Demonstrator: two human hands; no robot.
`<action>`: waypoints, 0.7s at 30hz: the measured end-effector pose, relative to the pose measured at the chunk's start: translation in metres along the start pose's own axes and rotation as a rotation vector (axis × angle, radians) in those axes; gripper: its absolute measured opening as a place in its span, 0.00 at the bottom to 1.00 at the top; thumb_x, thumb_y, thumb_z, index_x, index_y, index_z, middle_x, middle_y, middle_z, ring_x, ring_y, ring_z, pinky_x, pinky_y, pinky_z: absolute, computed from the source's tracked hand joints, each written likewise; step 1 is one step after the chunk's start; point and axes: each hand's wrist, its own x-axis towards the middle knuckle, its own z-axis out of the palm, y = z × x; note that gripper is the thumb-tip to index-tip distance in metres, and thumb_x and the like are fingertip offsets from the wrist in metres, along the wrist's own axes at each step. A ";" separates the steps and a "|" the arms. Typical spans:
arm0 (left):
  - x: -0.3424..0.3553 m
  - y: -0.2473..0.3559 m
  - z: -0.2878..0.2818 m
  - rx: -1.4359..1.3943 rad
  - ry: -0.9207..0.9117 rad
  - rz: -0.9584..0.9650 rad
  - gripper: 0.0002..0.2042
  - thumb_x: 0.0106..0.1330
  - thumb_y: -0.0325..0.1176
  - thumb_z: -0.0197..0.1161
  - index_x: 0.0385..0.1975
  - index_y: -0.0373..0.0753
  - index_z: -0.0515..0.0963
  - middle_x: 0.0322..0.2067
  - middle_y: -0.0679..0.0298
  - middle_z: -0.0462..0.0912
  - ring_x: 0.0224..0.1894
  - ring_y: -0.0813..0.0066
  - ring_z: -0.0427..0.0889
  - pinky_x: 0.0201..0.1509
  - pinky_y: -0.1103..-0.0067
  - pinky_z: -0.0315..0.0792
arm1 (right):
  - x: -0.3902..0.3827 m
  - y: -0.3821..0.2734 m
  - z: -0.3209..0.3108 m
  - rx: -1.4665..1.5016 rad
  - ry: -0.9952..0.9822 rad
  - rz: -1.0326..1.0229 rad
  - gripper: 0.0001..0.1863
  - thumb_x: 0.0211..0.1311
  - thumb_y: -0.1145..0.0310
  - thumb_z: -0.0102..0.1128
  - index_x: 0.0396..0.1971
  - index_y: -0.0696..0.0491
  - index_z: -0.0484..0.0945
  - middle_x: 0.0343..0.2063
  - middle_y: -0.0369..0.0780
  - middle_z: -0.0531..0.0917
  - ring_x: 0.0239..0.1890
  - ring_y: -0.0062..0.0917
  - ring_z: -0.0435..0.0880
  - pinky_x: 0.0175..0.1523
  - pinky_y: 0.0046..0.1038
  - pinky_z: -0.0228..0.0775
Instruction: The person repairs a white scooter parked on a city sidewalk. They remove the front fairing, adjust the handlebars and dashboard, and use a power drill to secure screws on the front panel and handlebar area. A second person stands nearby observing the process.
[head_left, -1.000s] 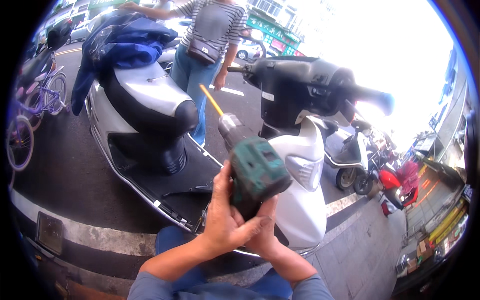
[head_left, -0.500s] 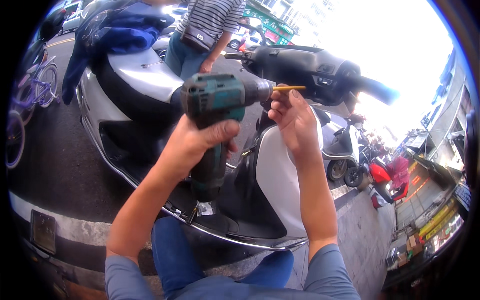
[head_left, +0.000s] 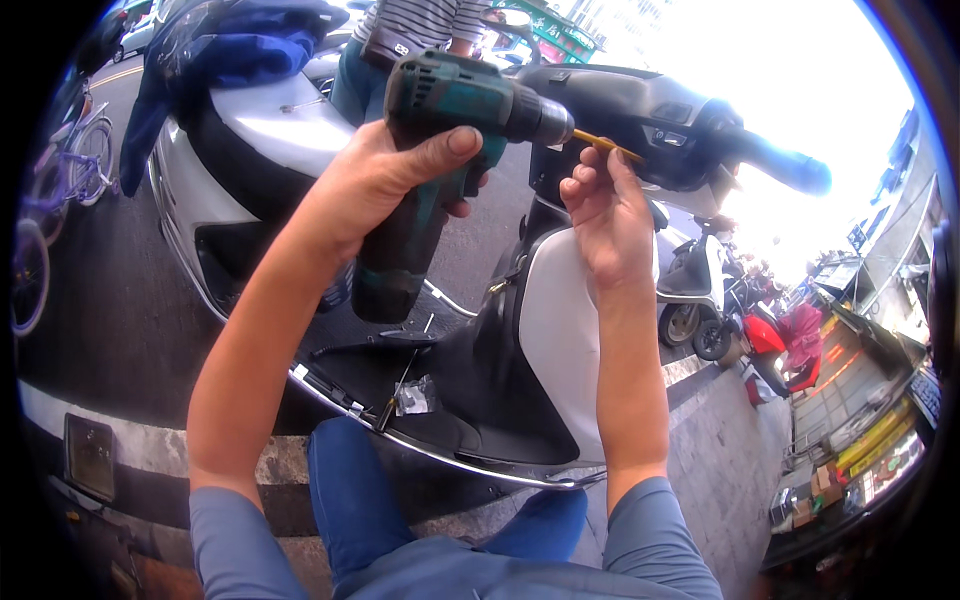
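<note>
A teal and black cordless drill (head_left: 450, 98) is gripped round its handle by my left hand (head_left: 385, 178), thumb along the side. Its chuck points right and tilts slightly down. From the chuck's front runs a thin gold-coloured drill bit (head_left: 592, 139). My right hand (head_left: 612, 218) pinches that bit near its outer end between thumb and fingers. Behind both hands stands a white and black scooter (head_left: 560, 335). A screwdriver (head_left: 389, 410) and a small clear plastic bag (head_left: 417, 395) lie on its footboard.
The scooter's handlebar cover (head_left: 620, 105) rises just behind my right hand. A blue jacket (head_left: 255, 65) is draped over the seat's rear. Beyond stands a person in a striped top (head_left: 425, 25). A purple bicycle (head_left: 90, 165) is at left; a red scooter (head_left: 768, 338) is parked at right.
The drill has risen and tilted, its chuck now angled downward to the right. My right hand has moved right with it, still pinching the bit. More of the footboard shows.
</note>
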 end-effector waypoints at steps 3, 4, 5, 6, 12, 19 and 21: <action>0.006 0.001 -0.004 0.074 -0.012 0.035 0.32 0.56 0.58 0.73 0.47 0.34 0.79 0.33 0.59 0.84 0.35 0.72 0.85 0.39 0.77 0.83 | 0.000 -0.001 0.003 -0.005 -0.001 -0.004 0.08 0.72 0.65 0.56 0.45 0.50 0.77 0.37 0.38 0.83 0.36 0.21 0.80 0.44 0.30 0.76; 0.006 0.002 -0.005 0.073 -0.013 0.033 0.32 0.56 0.58 0.73 0.47 0.34 0.79 0.33 0.58 0.84 0.35 0.72 0.85 0.38 0.77 0.83 | 0.002 -0.001 0.003 -0.006 -0.010 -0.004 0.08 0.72 0.65 0.56 0.45 0.50 0.77 0.37 0.38 0.83 0.36 0.21 0.81 0.44 0.30 0.76; 0.007 0.003 -0.006 0.073 -0.016 0.035 0.32 0.56 0.58 0.73 0.46 0.34 0.79 0.33 0.58 0.84 0.34 0.72 0.85 0.38 0.77 0.83 | 0.003 -0.001 0.001 0.001 -0.023 0.000 0.08 0.72 0.65 0.56 0.45 0.50 0.77 0.37 0.38 0.83 0.36 0.21 0.81 0.44 0.30 0.76; 0.007 0.002 -0.006 0.072 -0.020 0.036 0.32 0.56 0.59 0.73 0.46 0.34 0.79 0.33 0.58 0.84 0.34 0.72 0.86 0.38 0.78 0.83 | 0.004 -0.002 0.001 -0.004 -0.012 0.007 0.08 0.73 0.65 0.56 0.46 0.52 0.77 0.38 0.39 0.83 0.36 0.22 0.80 0.44 0.30 0.77; 0.006 -0.005 -0.008 0.112 -0.010 0.048 0.31 0.58 0.57 0.71 0.48 0.34 0.78 0.35 0.58 0.84 0.33 0.74 0.85 0.37 0.79 0.82 | 0.005 -0.001 0.003 -0.006 -0.007 0.017 0.10 0.74 0.66 0.55 0.47 0.54 0.77 0.39 0.40 0.81 0.37 0.22 0.79 0.44 0.29 0.77; 0.009 -0.010 -0.011 0.109 -0.019 0.065 0.33 0.56 0.60 0.71 0.46 0.34 0.80 0.33 0.58 0.85 0.34 0.73 0.86 0.38 0.78 0.83 | 0.007 -0.001 -0.001 -0.001 -0.048 0.009 0.09 0.73 0.65 0.55 0.46 0.52 0.77 0.39 0.40 0.82 0.38 0.23 0.80 0.45 0.31 0.77; 0.009 -0.011 -0.009 0.104 -0.011 0.069 0.32 0.57 0.60 0.71 0.47 0.34 0.80 0.33 0.58 0.85 0.33 0.73 0.86 0.38 0.78 0.83 | 0.007 0.000 -0.002 -0.009 -0.039 0.006 0.09 0.73 0.65 0.55 0.46 0.52 0.77 0.39 0.40 0.82 0.39 0.23 0.80 0.45 0.31 0.76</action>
